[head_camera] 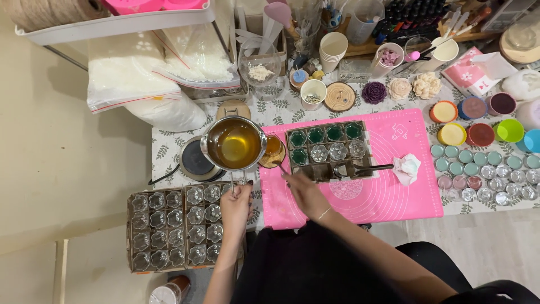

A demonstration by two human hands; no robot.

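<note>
1. Melting pot (234, 143), steel and round, full of amber liquid, hung just above the desk (169, 147) beside a small black hotplate (195, 160); its thin handle ran straight back toward the person, long axis near to far.
2. Left hand (235, 204) sat at the near end of that handle, fingers closed around it; the pot lay directly beyond the hand, away from the body.
3. Right hand (304, 191) was just right of the pot, fingers pinched shut on a thin stirring stick (279, 165) whose tip reached up-left into a small glass cup (273, 147) of amber liquid touching the pot's right side.
4. Left hand was the nearer one to the pot; right hand was the nearer one to the cup.
5. Pink mat (394, 197) lay under the right hand, carrying a tray of small glass holders (329, 147), some filled green, others clear.
6. Cardboard trays of empty glass holders (174, 225) stood at the near left edge, just left of the left wrist.
7. Head view only; fingertip contact on the stick was too small to confirm finely.
</note>
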